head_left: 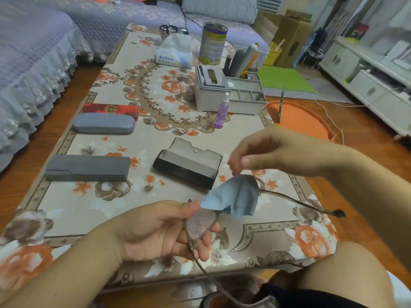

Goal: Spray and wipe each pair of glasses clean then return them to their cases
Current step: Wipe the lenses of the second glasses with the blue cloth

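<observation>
Black open case (pixel 188 165), nothing inside

left hand (pixel 164 230) pinches the glasses (pixel 200 223) by one droplet-speckled lens, blue cloth (pixel 233 198) draped over the other; right hand (pixel 273 152) hovers just above the cloth, open black case (pixel 186 163) lying behind on the table (pixel 155 130)

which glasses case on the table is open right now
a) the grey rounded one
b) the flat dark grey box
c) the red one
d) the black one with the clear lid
d: the black case with the clear lid lies with its lid swung up, while the red case, the grey rounded case and the flat dark grey box are all closed.
</observation>
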